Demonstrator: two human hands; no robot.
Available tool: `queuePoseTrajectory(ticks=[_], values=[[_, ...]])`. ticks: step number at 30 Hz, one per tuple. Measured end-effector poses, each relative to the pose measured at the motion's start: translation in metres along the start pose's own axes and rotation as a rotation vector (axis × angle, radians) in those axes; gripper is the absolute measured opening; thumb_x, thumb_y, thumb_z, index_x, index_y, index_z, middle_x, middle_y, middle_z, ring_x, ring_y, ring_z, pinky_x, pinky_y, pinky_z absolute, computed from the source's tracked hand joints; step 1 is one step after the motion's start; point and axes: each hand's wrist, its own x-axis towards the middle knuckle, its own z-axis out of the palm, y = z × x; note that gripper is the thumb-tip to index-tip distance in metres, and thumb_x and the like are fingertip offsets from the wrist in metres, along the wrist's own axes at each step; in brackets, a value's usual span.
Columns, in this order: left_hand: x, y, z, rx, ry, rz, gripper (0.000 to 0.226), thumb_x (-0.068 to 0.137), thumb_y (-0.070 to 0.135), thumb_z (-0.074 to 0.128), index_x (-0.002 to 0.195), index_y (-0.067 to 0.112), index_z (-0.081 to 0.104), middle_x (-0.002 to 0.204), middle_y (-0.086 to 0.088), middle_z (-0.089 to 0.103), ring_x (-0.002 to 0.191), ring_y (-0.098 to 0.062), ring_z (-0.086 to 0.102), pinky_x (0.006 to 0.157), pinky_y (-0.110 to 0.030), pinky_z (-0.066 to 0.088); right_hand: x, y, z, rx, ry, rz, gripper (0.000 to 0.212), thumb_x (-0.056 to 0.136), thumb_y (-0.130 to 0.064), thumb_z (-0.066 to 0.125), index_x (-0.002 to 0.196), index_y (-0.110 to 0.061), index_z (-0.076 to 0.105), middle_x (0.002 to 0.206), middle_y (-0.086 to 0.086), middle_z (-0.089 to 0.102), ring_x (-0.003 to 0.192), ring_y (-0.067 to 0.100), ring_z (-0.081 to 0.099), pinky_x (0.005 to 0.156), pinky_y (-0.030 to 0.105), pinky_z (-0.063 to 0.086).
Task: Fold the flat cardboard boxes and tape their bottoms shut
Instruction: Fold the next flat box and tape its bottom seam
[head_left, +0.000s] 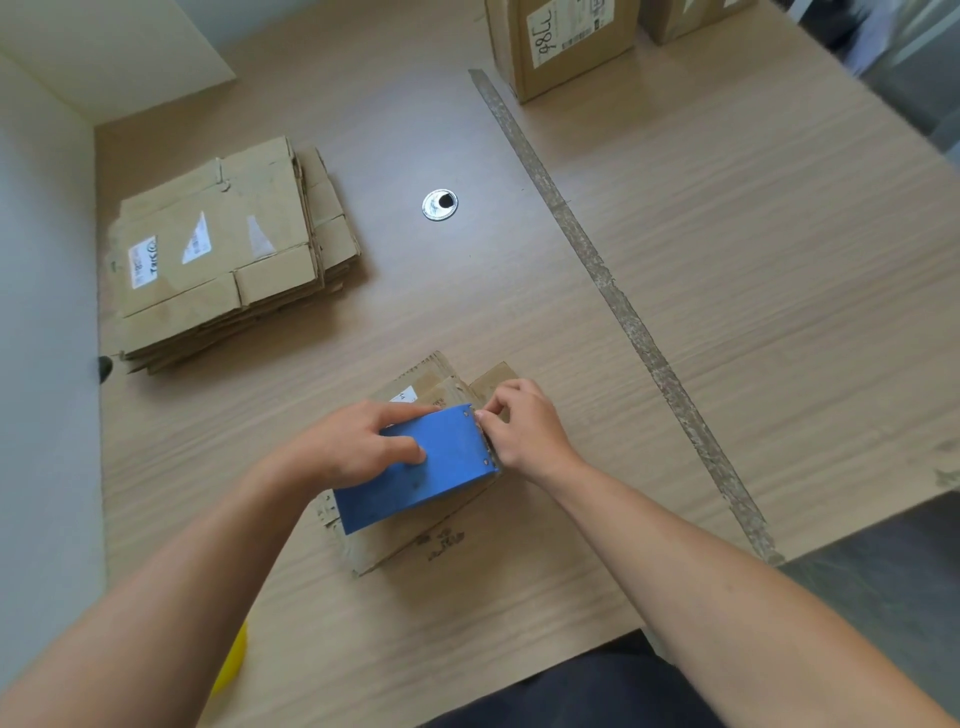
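Cardboard box (400, 545) lies on table (727, 260) toward 6 o'clock, under both hands. Left hand (358, 447) grips blue tape dispenser (447, 473) resting on the box, fingers curled over its top face. Right hand (524, 426) pinches the dispenser's 3 o'clock edge, thumb and forefinger together. Stack of flat boxes (223, 254) at 10 o'clock; labelled upright box (561, 47) at 1 o'clock.

Cardboard box (395, 543): brown, worn, white label on far side; lies near the front edge of the tabletop (675, 260).
Tape dispenser (447, 467): blue, flat-sided, tilted on top of that box, toothed metal edge to the right.
Flat cardboard boxes (223, 254): labelled, stacked at far left.
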Motion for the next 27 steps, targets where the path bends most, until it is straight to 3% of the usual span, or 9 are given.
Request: queuePoseTrajectory(ticks=[4,9,13,19,21,24,27], values=[[-0.015,-0.015,-0.002,-0.010,0.008,0.030,0.040,0.067,0.055,0.052,0.101,0.076,0.046,0.114,0.017,0.062,0.098,-0.010,0.059,0.086,-0.034,0.050,-0.001,-0.002,0.002,-0.021,-0.006,-0.012,0.022,0.096,-0.025,0.061,0.078,-0.014,0.055,0.112,-0.007,0.043,0.117,0.018,0.043,0.093,0.026,0.034],[-0.041,-0.052,-0.003,-0.060,0.048,0.021,0.042,0.067,0.055,0.053,0.101,0.080,0.049,0.113,0.018,0.064,0.098,-0.010,0.060,0.091,-0.040,0.049,-0.004,-0.004,0.002,-0.048,-0.004,-0.031,0.020,0.097,-0.023,0.061,0.080,-0.014,0.055,0.110,-0.002,0.046,0.114,0.022,0.047,0.096,0.027,0.036],[-0.043,-0.056,0.005,-0.083,0.047,0.036,0.045,0.070,0.052,0.052,0.100,0.084,0.044,0.109,0.023,0.063,0.096,-0.007,0.060,0.085,-0.033,0.049,-0.005,-0.007,0.001,-0.097,0.004,-0.042,0.020,0.097,-0.023,0.061,0.079,-0.017,0.053,0.109,-0.001,0.046,0.110,0.022,0.049,0.089,0.025,0.035],[-0.049,-0.070,0.002,-0.148,0.090,0.023,0.042,0.066,0.053,0.055,0.100,0.077,0.054,0.108,0.026,0.065,0.096,-0.003,0.060,0.080,-0.027,0.046,-0.005,-0.009,0.000,-0.154,0.016,-0.006,0.018,0.097,-0.026,0.061,0.081,-0.018,0.056,0.107,0.000,0.048,0.105,0.020,0.050,0.080,0.020,0.029],[-0.051,-0.076,0.003,-0.169,0.088,0.033,0.045,0.066,0.052,0.056,0.105,0.072,0.057,0.109,0.025,0.065,0.098,-0.004,0.061,0.084,-0.028,0.047,-0.004,-0.011,0.000,-0.176,0.009,0.005,0.016,0.097,-0.025,0.060,0.083,-0.019,0.055,0.105,0.001,0.049,0.105,0.021,0.051,0.078,0.020,0.028],[-0.047,-0.074,0.008,-0.148,0.090,0.037,0.045,0.066,0.051,0.053,0.108,0.069,0.055,0.109,0.021,0.064,0.097,-0.006,0.060,0.081,-0.029,0.047,-0.005,-0.014,0.004,-0.224,0.014,-0.023,0.008,0.098,-0.023,0.060,0.099,-0.016,0.062,0.113,0.005,0.051,0.112,0.024,0.050,0.083,0.020,0.030],[-0.043,-0.072,0.009,-0.160,0.102,0.027,0.046,0.066,0.051,0.052,0.109,0.066,0.054,0.109,0.022,0.063,0.094,-0.003,0.058,0.071,-0.025,0.043,-0.009,-0.018,0.001,-0.406,0.041,-0.216,0.037,0.096,-0.021,0.061,0.132,-0.013,0.057,0.138,0.009,0.047,0.127,0.029,0.043,0.106,0.032,0.034]])
